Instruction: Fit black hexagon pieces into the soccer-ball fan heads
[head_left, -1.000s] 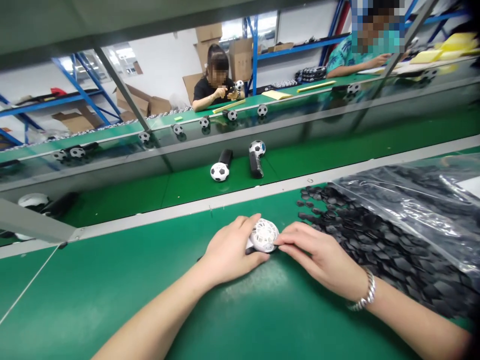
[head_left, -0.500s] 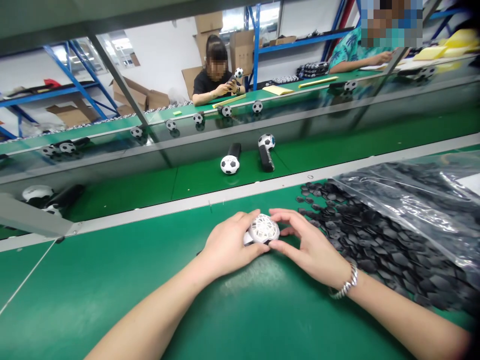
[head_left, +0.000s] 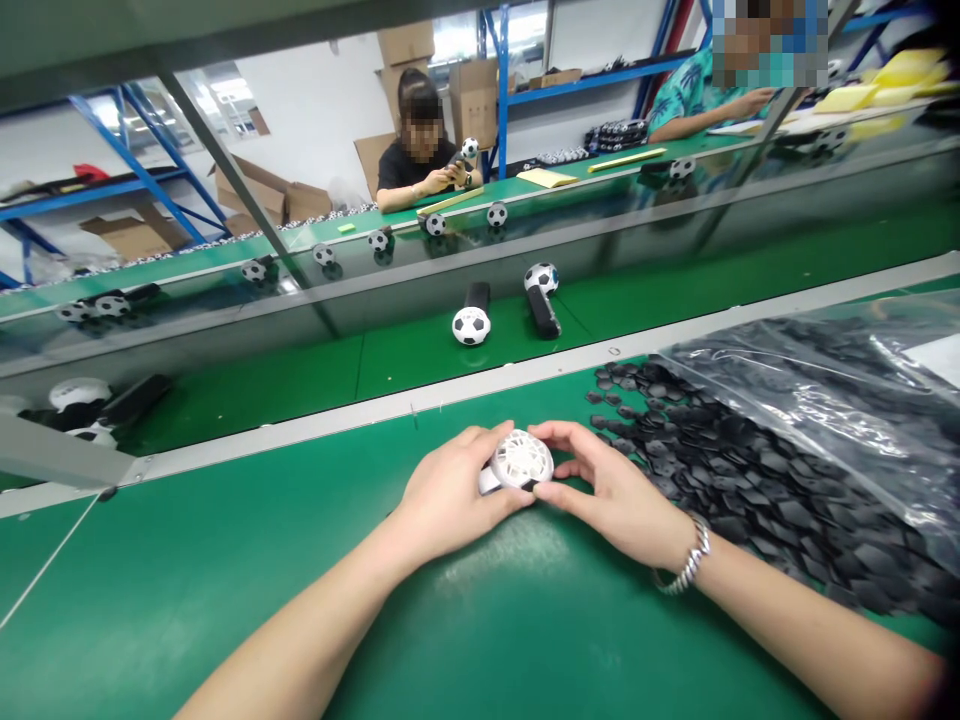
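A round white slotted piece [head_left: 523, 459], shaped like part of a football, is held low over the green table [head_left: 247, 560]. Wrapped round its left side is my left hand [head_left: 457, 490], thumb at the near edge. The fingers and thumb of my right hand [head_left: 611, 490] grip its right side, and a bracelet circles that wrist. Part of the piece and whatever lies beneath my left palm are hidden. Many small black pieces [head_left: 750, 480] are spread to the right of my right hand.
A clear plastic bag [head_left: 832, 370] covers some black pieces. Beyond the pale rail [head_left: 337, 415], football-headed items with black handles [head_left: 471, 326] lie on a green belt [head_left: 390, 365]. Two people sit across, one holding a football-headed item [head_left: 469, 148]. Shelves and cartons stand behind.
Both hands and the white piece appear slightly further left, still together. The items on the belt have shifted a little right, while the far background has shifted left in view.
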